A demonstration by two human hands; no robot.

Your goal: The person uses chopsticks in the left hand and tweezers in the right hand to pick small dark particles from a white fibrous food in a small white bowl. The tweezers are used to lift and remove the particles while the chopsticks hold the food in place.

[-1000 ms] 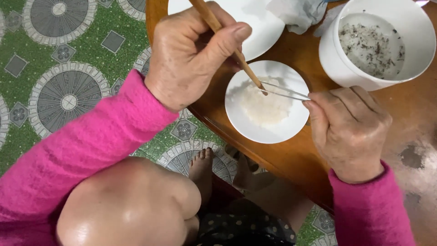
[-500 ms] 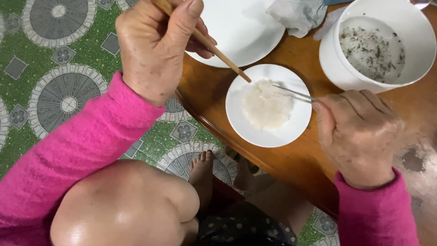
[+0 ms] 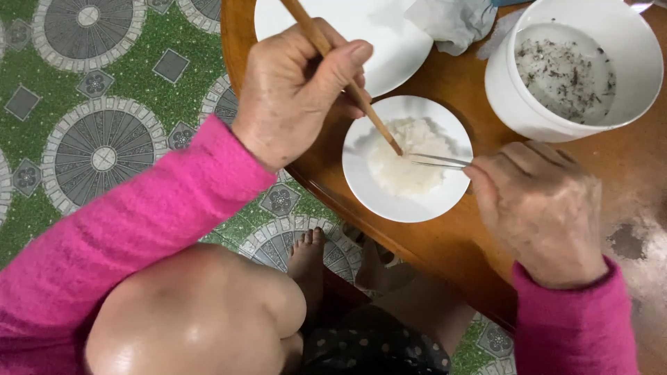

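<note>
Two tools meet over the small dish [image 3: 417,205] in front of me. My left hand [image 3: 295,90] has its fingers [image 3: 347,59] wrapped tight around a wooden stick [image 3: 347,80], whose tip slants down from them into the white mass [image 3: 403,163] on that dish. My right hand [image 3: 538,208] pinches metal tweezers [image 3: 438,161], fingers closed on the handle end, prongs reaching leftward to touch the same mass just beside the stick's tip. Beyond my right fingers stands a white tub [image 3: 514,97] of speckled water; beyond the left fingers lies a larger plate [image 3: 389,42], both on the wooden tabletop [image 3: 445,257].
</note>
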